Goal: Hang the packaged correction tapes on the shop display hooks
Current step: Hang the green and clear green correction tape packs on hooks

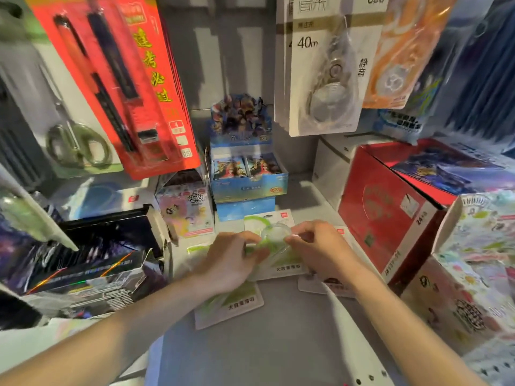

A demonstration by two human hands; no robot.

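A green packaged correction tape lies low on the grey shelf atop other packs, the left hand and right hand both pinching its clear blister, between card boxes

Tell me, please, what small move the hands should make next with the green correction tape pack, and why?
Probably lift the green pack off the shelf toward the hanging white packs. Both the left hand and right hand already pinch it, but it lies low among other packs, not on a hook.
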